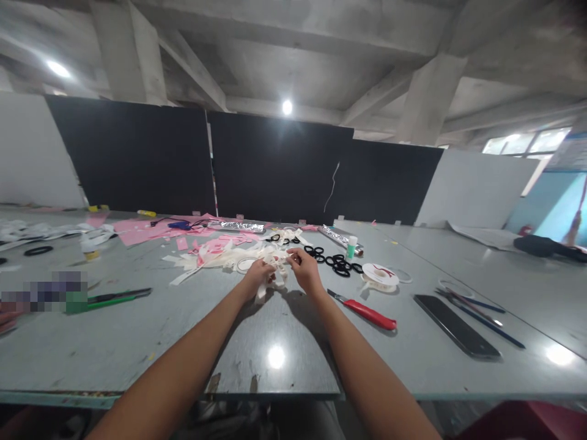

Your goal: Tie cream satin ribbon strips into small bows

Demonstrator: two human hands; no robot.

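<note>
Both hands are raised slightly above the table, working a looped cream ribbon (279,280) between them. My left hand (257,275) is closed on its left side, and a loose tail hangs below the fingers. At its right side, the fingertips of my right hand (303,267) pinch the ribbon's upper edge. Fingers partly hide how the loops are folded. Just behind the hands lie more cream ribbon strips (220,259) and a white ring-shaped roll (246,264). A red-handled knife (369,314) rests by my right forearm.
Black elastic rings (340,265), a ribbon spool (380,274) and a glue stick (351,247) lie to the right. Farther right are a phone (456,325) and scissors (477,308). Pink scraps (151,229) lie behind left; a green cutter (114,300) lies left, near another person's hand (8,316).
</note>
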